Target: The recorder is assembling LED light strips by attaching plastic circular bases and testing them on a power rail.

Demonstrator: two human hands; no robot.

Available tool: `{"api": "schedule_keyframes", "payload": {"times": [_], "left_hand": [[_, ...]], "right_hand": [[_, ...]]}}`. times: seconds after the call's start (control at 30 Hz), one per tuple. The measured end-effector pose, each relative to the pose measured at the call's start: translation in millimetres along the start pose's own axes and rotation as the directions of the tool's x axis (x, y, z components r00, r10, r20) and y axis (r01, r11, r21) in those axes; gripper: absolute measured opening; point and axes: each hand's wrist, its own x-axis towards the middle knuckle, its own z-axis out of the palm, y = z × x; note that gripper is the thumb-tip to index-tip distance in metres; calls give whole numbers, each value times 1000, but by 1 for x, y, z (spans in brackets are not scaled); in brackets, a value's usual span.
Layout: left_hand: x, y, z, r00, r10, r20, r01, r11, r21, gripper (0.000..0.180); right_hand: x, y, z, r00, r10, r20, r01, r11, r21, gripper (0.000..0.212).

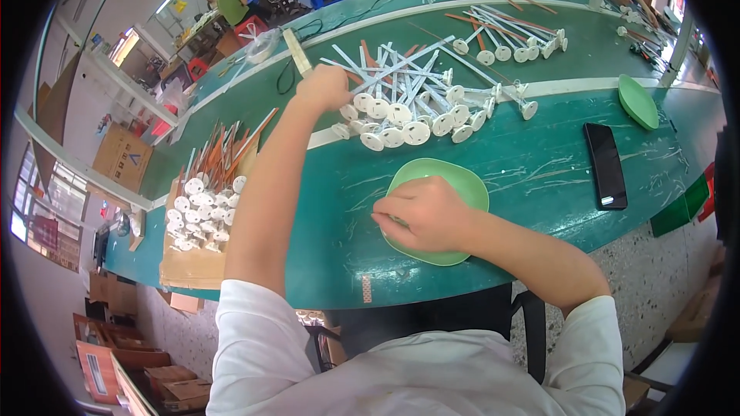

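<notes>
White disc-headed rods (408,112) meet the closed left hand (324,86); right hand (422,212) curls inside the green dish (462,185).

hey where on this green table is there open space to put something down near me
Bare green table lies between the green dish under the right hand and the black phone. Another patch sits between the cardboard box and the dish. The white rod pile by the left hand is crowded.

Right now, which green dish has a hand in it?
The near green dish at the table's front edge: the right hand rests in it. The other green dish, far right beyond the black phone, is untouched.
</notes>
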Motion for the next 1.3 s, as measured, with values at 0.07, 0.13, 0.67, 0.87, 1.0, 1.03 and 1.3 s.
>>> {"api": "schedule_keyframes", "payload": {"times": [0.07, 0.13, 0.67, 0.87, 1.0, 1.03, 1.3], "left_hand": [[-11, -4, -3, 999, 17, -40, -19, 999, -50, 20], [-26, -21, -3, 984, 51, -168, -81, 982, -173, 20], [-189, -40, 27, 987, -144, 65, 62, -21, -998, 12], [-203, 74, 21, 982, 176, -75, -21, -289, -957, 13], [-197, 75, 21, 980, 189, -65, 29, -456, -889, 17], [-197, 73, 23, 969, 220, -108, 12, -482, -876, 20], [-205, 70, 44, 945, 276, -174, 1, -535, -845, 30]], "right_hand": [[1, 0, -6, 1000, 25, -10, -25, 999, -24, 5], [5, 0, -8, 999, 29, -26, -30, 999, -42, 5], [8, -5, -12, 980, -49, -191, 32, 995, -91, 21], [17, -8, -12, 948, -150, -280, 114, 983, -143, 41], [14, 7, -15, 921, -197, -337, 153, 976, -152, 29], [14, 9, -17, 925, -185, -333, 152, 981, -124, 29], [12, 5, -13, 931, -230, -282, 194, 970, -149, 26]]}}
